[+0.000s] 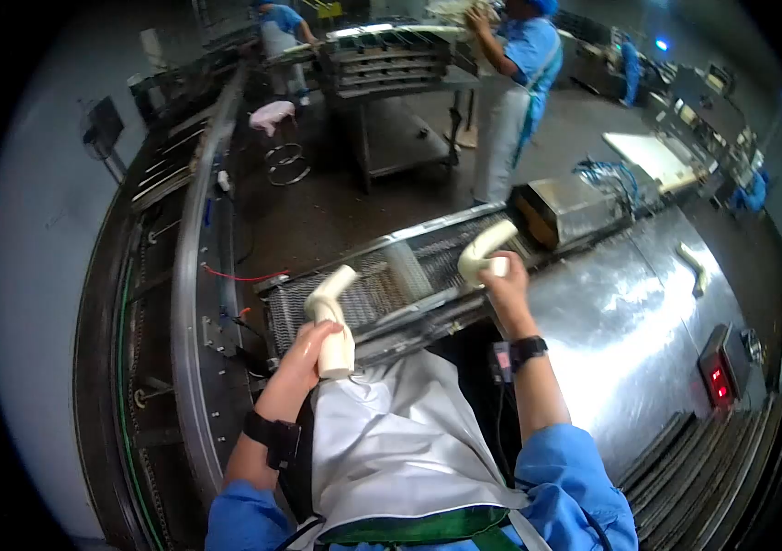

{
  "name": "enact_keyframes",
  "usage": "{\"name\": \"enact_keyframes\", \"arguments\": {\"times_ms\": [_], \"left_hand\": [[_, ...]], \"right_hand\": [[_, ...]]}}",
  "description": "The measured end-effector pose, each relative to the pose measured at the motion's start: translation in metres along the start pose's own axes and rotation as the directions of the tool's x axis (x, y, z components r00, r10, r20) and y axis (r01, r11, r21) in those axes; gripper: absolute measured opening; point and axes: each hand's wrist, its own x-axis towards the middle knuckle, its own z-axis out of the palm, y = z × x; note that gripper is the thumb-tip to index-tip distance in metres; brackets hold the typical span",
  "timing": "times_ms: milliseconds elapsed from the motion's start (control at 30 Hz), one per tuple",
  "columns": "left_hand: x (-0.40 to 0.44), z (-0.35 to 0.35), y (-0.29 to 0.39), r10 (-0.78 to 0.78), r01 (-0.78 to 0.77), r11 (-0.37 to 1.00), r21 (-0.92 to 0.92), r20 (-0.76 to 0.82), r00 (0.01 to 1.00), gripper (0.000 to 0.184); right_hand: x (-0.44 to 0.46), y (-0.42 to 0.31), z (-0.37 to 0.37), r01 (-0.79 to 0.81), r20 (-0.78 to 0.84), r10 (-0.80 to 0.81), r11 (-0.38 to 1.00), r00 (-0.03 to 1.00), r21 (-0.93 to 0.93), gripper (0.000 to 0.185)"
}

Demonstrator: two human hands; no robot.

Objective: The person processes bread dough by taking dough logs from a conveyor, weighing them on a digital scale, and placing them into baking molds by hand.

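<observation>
My left hand (307, 356) is closed around a pale, smooth piece of dough (334, 321), thick and bent, with its upper end pointing up and right. Folded into a hook, another dough piece (485, 253) is gripped by the fingers of my right hand (508, 289). Both pieces are held over the near side of a mesh conveyor belt (304, 303). To the right, a third pale dough strip (692, 268) lies on the steel table (584, 321).
A metal housing (565, 211) covers the belt's far end. A display with red digits (720, 381) stands on the table's right edge, above stacked dark trays (703, 477). A long rail conveyor (194, 275) runs along the left. Co-workers (524, 73) stand beyond, near a rack table (391, 73).
</observation>
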Motion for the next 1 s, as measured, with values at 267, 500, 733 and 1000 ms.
{"name": "enact_keyframes", "arguments": {"times_ms": [267,500,733,1000], "left_hand": [[-0.016,0.131,0.062,-0.05,-0.038,0.986,0.16,0.514,0.857,0.039],[-0.006,0.213,0.044,-0.275,0.494,0.869,0.029,0.858,0.433,0.053],[0.022,0.176,0.043,0.02,0.168,0.943,-0.286,0.555,0.832,0.049],[0.048,-0.076,0.038,0.204,-0.196,0.979,0.058,-0.196,0.959,0.045]], "right_hand": [[-0.119,0.032,-0.182,-0.318,-0.475,0.071,0.826,0.877,-0.466,0.031],[-0.132,-0.064,-0.134,0.342,-0.038,-0.457,0.717,0.889,-0.608,0.056],[-0.12,0.004,-0.19,0.138,0.115,-0.076,0.571,0.99,-0.81,0.057],[-0.113,-0.005,-0.198,0.109,-0.004,-0.397,0.261,0.918,-0.959,0.031]]}}
